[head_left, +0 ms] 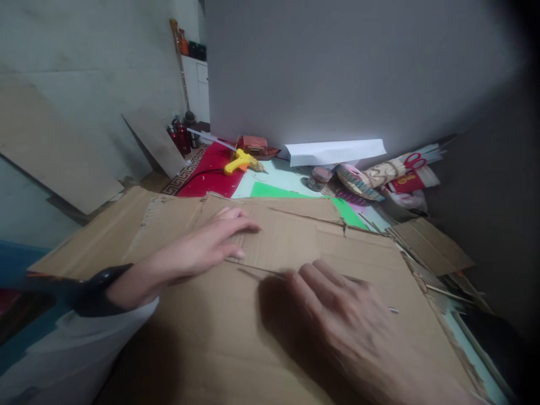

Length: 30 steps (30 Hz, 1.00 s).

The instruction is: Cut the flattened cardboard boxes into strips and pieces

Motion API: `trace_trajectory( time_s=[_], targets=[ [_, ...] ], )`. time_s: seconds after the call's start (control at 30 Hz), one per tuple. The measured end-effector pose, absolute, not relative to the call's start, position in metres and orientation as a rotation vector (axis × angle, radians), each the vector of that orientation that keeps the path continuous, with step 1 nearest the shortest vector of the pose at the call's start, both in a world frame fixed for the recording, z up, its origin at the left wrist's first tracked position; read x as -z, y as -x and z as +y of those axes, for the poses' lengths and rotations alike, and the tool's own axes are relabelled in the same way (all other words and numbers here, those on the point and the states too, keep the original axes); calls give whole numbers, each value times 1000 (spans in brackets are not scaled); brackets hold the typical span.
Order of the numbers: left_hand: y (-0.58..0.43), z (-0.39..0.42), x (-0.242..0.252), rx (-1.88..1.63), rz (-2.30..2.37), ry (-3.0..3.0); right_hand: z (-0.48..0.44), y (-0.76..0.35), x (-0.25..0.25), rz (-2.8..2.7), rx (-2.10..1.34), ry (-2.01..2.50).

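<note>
A large sheet of brown cardboard (228, 337) spreads out in front of me, with fold lines and torn edges at its far side. My left hand (215, 239) lies on it with fingers stretched out, pressing it from above and holding nothing. To the right, my right hand (337, 309) is closed around a thin stick-like tool (393, 310). Its slim front part points left, low over the cardboard, and a silvery end shows behind the hand. The fist hides its middle, so I cannot tell its exact kind. A shadow falls under this hand.
Beyond the cardboard lie a yellow glue gun (240, 162) on red cloth, a green sheet (274, 190), a small jar (319, 178) and a white paper (335, 152). Red-handled scissors (414, 161) rest among bundles at right. Cardboard scraps (434, 244) sit along the right edge.
</note>
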<state>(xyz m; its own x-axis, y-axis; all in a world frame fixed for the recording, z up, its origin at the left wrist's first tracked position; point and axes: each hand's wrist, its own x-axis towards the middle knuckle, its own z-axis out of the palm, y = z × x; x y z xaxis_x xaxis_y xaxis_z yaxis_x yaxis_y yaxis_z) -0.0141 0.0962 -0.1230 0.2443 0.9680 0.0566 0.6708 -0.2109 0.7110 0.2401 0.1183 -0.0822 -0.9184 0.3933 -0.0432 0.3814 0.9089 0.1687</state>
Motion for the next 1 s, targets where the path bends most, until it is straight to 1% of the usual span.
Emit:
trace_trajectory(
  time_s=[0.13, 0.27, 0.47, 0.6, 0.73, 0.83, 0.9, 1.0],
  targets=[
    [15, 96, 122, -689, 1463, -1931, 113, -231, 68, 2931, -269, -646],
    [20, 96, 123, -692, 1399, -1935, 115, -233, 80, 2929, -221, -676],
    [23, 101, 126, -685, 1432, -1981, 130, -236, 90, 2930, 115, -888],
    [23, 103, 126, -686, 1460, -2003, 142, -235, 88, 2913, 324, -878],
    [25, 105, 127, -682, 1474, -2009, 147, -236, 89, 2952, 452, -860],
    [28, 108, 130, -668, 1452, -2040, 147, -238, 86, 2954, 559, -939],
    [30, 109, 131, -659, 1427, -2053, 146, -240, 84, 2974, 557, -991],
    [30, 109, 131, -650, 1426, -2041, 147, -243, 85, 3117, 413, -910]
  ],
)
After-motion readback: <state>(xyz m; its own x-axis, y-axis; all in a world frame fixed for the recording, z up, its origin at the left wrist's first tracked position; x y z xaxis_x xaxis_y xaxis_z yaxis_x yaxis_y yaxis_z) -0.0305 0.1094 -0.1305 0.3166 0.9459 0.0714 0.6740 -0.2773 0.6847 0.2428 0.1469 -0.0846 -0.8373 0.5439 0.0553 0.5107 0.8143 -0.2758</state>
